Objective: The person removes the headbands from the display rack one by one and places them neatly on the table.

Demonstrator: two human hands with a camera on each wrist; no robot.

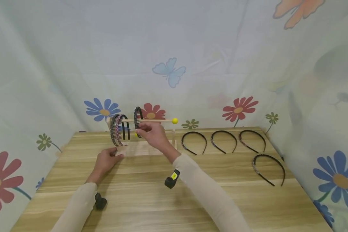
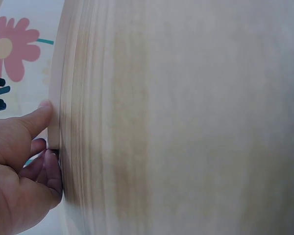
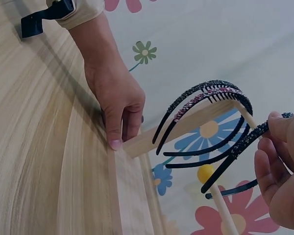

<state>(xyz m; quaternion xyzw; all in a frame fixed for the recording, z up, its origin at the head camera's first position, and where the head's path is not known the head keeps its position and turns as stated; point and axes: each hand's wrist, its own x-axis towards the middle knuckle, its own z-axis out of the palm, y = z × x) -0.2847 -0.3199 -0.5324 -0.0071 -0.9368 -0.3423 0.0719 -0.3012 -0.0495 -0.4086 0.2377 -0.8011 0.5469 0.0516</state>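
Observation:
My right hand (image 1: 155,136) pinches a black beaded headband (image 1: 137,116), which is looped over the wooden rod (image 1: 159,121) of a rack. In the right wrist view the thumb and fingers hold that headband (image 3: 243,145) by its sparkling band. My left hand (image 1: 105,161) grips the near left corner of the rack's pale base (image 1: 146,149), thumb on top; the left wrist view shows the base's edge (image 2: 54,127) between thumb and fingers. A dark headband (image 1: 113,130) and a pink-beaded headband (image 1: 119,129) hang at the rod's left end.
A yellow ball (image 1: 175,120) caps the rod's right end. A lower yellow ball (image 3: 205,173) shows beneath the headbands. Several headbands lie on the wooden table (image 1: 139,196) to the right, one headband (image 1: 269,155) nearer than the others. A flowered cloth (image 1: 168,38) hangs behind.

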